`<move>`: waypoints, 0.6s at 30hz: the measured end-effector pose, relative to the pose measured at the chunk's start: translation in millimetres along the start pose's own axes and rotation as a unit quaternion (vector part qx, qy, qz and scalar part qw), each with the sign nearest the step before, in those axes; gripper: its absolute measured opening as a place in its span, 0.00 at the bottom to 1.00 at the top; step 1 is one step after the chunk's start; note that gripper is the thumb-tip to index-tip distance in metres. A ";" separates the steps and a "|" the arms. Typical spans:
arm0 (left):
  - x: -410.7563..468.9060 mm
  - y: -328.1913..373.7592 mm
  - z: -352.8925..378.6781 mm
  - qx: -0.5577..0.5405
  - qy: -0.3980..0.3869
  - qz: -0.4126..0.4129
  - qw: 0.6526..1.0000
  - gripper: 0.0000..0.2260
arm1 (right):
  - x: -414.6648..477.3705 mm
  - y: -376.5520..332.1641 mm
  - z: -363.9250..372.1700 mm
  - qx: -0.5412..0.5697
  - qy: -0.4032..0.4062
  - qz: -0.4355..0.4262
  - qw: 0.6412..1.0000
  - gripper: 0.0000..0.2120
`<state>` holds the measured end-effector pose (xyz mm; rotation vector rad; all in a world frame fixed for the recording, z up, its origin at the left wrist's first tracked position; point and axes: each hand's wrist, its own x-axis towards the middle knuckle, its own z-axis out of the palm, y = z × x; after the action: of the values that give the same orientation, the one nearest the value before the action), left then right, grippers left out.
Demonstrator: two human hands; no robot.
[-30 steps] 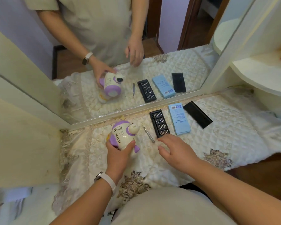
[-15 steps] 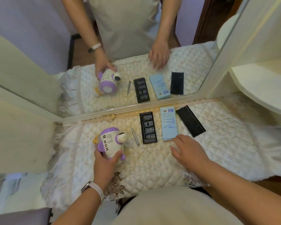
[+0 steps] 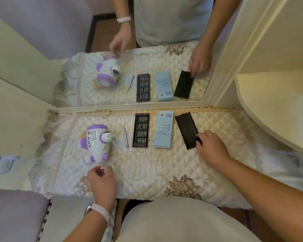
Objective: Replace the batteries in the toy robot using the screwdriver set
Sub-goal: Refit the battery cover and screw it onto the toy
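Note:
The white and purple toy robot (image 3: 96,144) lies on its side on the quilted cloth (image 3: 147,168), at the left. My left hand (image 3: 102,184) hovers just in front of it, fingers loosely curled and holding nothing. A slim silver screwdriver handle (image 3: 125,137) lies right of the robot. Beside it sits the black tray of screwdriver bits (image 3: 141,130), then the light blue box (image 3: 163,129). Farthest right lies the black cover (image 3: 185,129) of the set. My right hand (image 3: 212,147) pinches this cover at its near right corner.
A mirror (image 3: 129,49) stands along the back edge and repeats the whole scene. A cream shelf unit (image 3: 276,102) rises at the right, a cream panel (image 3: 12,119) at the left. A grey seat (image 3: 16,215) is at the lower left.
My left hand has let go of the toy robot and drawn back toward me. My right hand has moved right, from near the blue box to the black cover. The camera has tilted down.

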<state>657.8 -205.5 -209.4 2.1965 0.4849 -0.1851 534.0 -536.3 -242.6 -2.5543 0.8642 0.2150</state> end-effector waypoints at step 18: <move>28.2 66.5 93.7 0.210 -0.099 0.023 0.972 0.19 | 28.1 16.1 11.3 0.002 0.027 -0.058 0.998 0.04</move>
<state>713.8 -308.1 -228.0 2.5629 0.3015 -0.5171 546.5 -557.9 -266.1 -2.6076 0.7325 0.1105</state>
